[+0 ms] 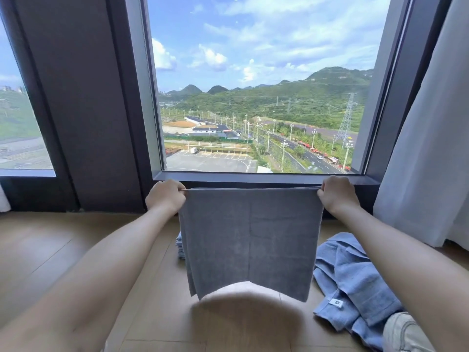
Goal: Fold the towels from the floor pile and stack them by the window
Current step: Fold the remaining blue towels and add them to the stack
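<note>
Two hands stretching one grey towel at the window

Left hand (166, 196) and right hand (336, 195) are each pinching a top corner of the grey towel (251, 240). Fingers (177, 190) are clenching on the hem and pulling the upper edge taut just below the window (258, 85) sill. Towel is hanging flat between both arms, lower edge dangling loose over the wooden floor (63, 250). Crumpled blue towels (355, 280) are lying on the floor to the right, near the pale curtain (426, 148). Small folded stack (179, 246) is peeking out behind the grey towel's left edge, under the window; its count is not showing.
</note>
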